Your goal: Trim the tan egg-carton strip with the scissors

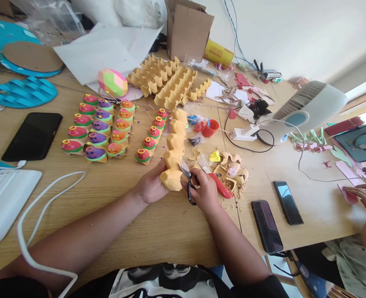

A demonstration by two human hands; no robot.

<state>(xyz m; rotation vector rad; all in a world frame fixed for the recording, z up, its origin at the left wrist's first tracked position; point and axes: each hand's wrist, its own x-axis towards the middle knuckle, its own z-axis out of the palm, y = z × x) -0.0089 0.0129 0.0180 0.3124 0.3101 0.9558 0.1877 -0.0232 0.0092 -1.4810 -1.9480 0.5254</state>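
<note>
My left hand [150, 184] grips the near end of a yellow egg carton strip [174, 142], a single row of bumps pointing away from me. Black-handled scissors [189, 184] are in my right hand [205, 190], fingers through the loops. Their blades touch the strip's right edge near its lowest bumps. Left of the strip stand rows of painted egg-carton caterpillars [96, 153] in red, purple and orange, with faces and pin antennae. Carton scraps [229, 169] and crumbs lie to the right, around a red object [222, 185].
Uncut egg trays [173, 85] lie at the back, near a cardboard box [187, 31]. A white fan [310, 107] with a cable and two phones [266, 225] are on the right. Another person's hand [364, 194] holds pink paper. A charging phone [33, 136] lies left.
</note>
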